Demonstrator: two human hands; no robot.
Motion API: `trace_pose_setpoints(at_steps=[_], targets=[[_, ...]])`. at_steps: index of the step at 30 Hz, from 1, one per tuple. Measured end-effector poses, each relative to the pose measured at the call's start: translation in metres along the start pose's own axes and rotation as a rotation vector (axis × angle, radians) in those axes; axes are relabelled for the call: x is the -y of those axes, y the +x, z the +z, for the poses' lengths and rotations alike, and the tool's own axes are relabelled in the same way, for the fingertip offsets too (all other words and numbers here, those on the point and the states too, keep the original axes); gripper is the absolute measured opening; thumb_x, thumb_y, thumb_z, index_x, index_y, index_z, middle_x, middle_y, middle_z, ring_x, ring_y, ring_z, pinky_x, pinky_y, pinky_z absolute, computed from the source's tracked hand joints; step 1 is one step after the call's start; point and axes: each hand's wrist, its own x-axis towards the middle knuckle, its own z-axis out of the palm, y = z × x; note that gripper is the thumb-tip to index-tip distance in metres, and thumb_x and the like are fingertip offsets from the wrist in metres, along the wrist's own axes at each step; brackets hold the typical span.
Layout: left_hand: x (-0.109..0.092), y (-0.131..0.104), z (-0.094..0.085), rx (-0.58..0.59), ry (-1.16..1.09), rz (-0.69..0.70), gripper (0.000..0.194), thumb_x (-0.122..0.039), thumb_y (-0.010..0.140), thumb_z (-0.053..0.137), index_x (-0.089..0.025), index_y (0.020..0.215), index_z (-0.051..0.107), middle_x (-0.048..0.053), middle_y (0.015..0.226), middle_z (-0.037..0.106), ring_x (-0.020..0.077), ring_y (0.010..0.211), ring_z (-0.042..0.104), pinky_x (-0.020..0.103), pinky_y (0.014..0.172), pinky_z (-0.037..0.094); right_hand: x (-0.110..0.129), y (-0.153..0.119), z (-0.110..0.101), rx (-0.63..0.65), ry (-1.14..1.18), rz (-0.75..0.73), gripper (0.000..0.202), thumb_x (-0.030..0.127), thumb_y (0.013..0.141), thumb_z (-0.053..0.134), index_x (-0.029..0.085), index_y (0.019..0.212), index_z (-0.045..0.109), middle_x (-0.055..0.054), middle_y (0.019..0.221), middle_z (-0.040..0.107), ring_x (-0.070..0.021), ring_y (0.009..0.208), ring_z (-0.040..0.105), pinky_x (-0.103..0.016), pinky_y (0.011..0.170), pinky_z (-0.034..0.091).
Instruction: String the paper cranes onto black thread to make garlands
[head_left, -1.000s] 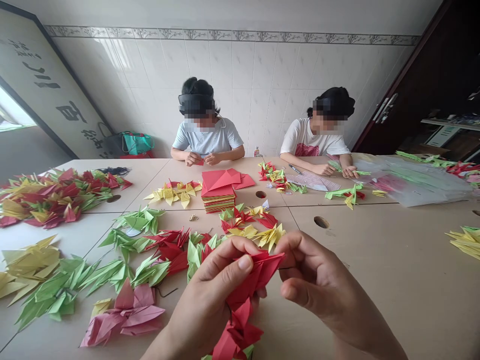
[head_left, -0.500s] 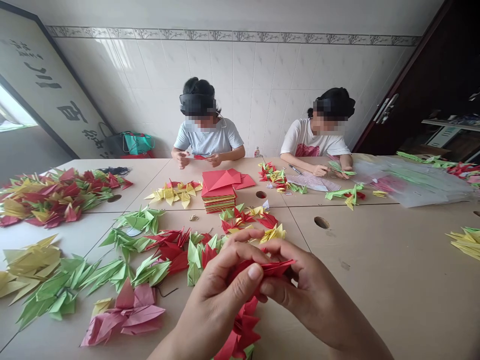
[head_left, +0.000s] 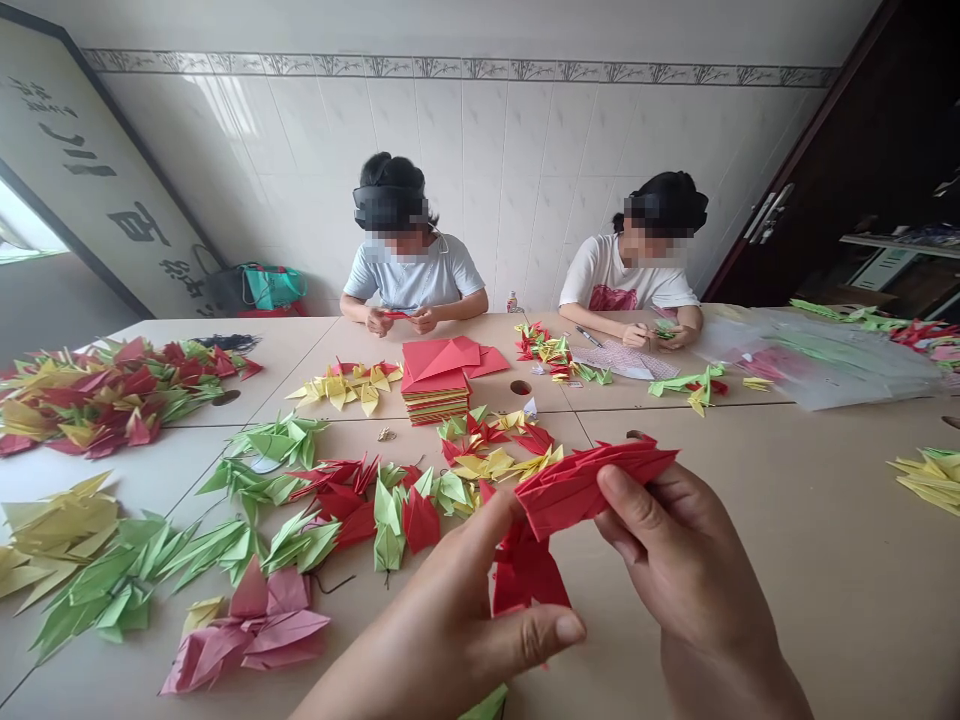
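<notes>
Bundle of red folded paper: bright, matte, many flat flaps layered like a fan, sharp points along the upper edge. In mid-air above the desk, nearer than the paper stack and to its right. Gripped near the right end by the right hand, thumb pressed on the near face, other fingers bent behind. Just below the bundle, one more red folded piece, partly hidden, within the spread of the left hand; thumb stretched out well apart from the index finger, hold of the hidden fingers impossible to tell.

One paper stack, red on top, yellow edges among the layers below. To its left, one mostly yellow cluster; farther left, one large mixed heap in red, yellow and green. Nearer than the stack and left of it, one pink cluster and one pale yellow cluster; green pieces between, too overlapped for a count. Right of the stack and farther back, one pen and one small bottle. Beyond the stack, two people: one in light blue behind it, one in white to the right.
</notes>
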Motion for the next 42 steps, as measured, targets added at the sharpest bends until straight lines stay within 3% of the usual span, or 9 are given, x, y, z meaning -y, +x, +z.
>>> trace_pose_setpoints(at_steps=[4,7,11,19,23,28,35,38,42], targets=[[0.005,0.002,0.005,-0.074,0.193,0.012,0.043,-0.032,0.07,0.077,-0.025,0.11,0.064,0.005,0.094,0.063,0.0198,0.08,0.055,0.027,0.072,0.047,0.002,0.0,-0.003,-0.042,-0.011,-0.017,0.031,0.044,0.082,0.067,0.021,0.065,0.056,0.005,0.049,0.043,-0.0085,0.043,0.033,-0.023,0.04,0.03],[0.007,0.005,0.005,-0.124,0.186,0.06,0.055,-0.028,0.071,0.077,-0.027,0.123,0.06,0.009,0.111,0.062,0.0264,0.101,0.055,0.034,0.09,0.045,0.005,0.0,-0.004,-0.06,0.026,-0.034,0.028,0.044,0.082,0.067,0.022,0.066,0.058,0.005,0.05,0.043,-0.0084,0.044,0.034,-0.023,0.04,0.03],[0.011,0.009,0.004,-0.194,0.175,0.049,0.063,-0.024,0.076,0.072,-0.033,0.135,0.05,0.009,0.136,0.05,0.0313,0.127,0.041,0.044,0.108,0.032,0.01,0.0,-0.005,-0.08,0.094,-0.056,0.027,0.043,0.08,0.07,0.023,0.066,0.06,0.004,0.054,0.045,-0.0067,0.043,0.035,-0.022,0.039,0.029],[0.011,0.013,0.003,-0.243,0.011,-0.042,0.078,-0.026,0.08,0.068,-0.039,0.146,0.028,0.005,0.153,0.034,0.0303,0.141,0.024,0.05,0.114,0.02,0.013,-0.002,-0.008,-0.134,0.107,-0.096,0.027,0.042,0.079,0.071,0.023,0.063,0.06,0.004,0.054,0.043,-0.0068,0.042,0.036,-0.023,0.038,0.028],[0.014,0.014,0.002,-0.261,0.051,-0.011,0.081,-0.027,0.083,0.066,-0.038,0.149,0.018,0.004,0.156,0.027,0.0297,0.144,0.017,0.052,0.115,0.016,0.013,-0.003,-0.007,-0.127,0.146,-0.122,0.027,0.04,0.08,0.071,0.023,0.062,0.06,0.005,0.051,0.04,-0.0064,0.041,0.032,-0.023,0.037,0.026],[0.022,0.016,-0.001,-0.097,0.132,0.003,0.073,-0.034,0.084,0.065,-0.037,0.146,0.027,0.007,0.152,0.035,0.0311,0.14,0.029,0.049,0.112,0.028,0.013,-0.005,-0.008,-0.092,0.155,-0.176,0.024,0.036,0.084,0.067,0.023,0.065,0.063,0.006,0.049,0.036,-0.0068,0.04,0.032,-0.022,0.036,0.025],[0.017,0.015,0.0,0.189,-0.105,0.013,0.05,-0.036,0.08,0.07,-0.026,0.126,0.054,0.009,0.12,0.061,0.0263,0.11,0.057,0.039,0.093,0.049,0.011,-0.004,-0.006,-0.089,0.143,-0.18,0.023,0.036,0.086,0.064,0.021,0.068,0.063,0.005,0.051,0.044,-0.0057,0.041,0.035,-0.02,0.036,0.028],[0.019,0.017,0.002,0.225,-0.198,-0.055,0.036,-0.033,0.08,0.07,-0.022,0.112,0.059,0.007,0.109,0.062,0.0203,0.095,0.06,0.033,0.083,0.051,0.011,-0.004,-0.006,-0.1,0.158,-0.194,0.024,0.035,0.085,0.066,0.021,0.066,0.061,0.006,0.049,0.041,-0.0056,0.04,0.034,-0.018,0.035,0.028],[0.021,0.019,0.002,0.207,-0.292,-0.073,0.023,-0.029,0.082,0.069,-0.017,0.1,0.059,0.006,0.103,0.06,0.0169,0.093,0.056,0.03,0.083,0.048,0.015,-0.006,-0.007,-0.113,0.181,-0.203,0.024,0.033,0.084,0.067,0.021,0.065,0.061,0.005,0.052,0.041,-0.005,0.041,0.031,-0.017,0.035,0.029]])
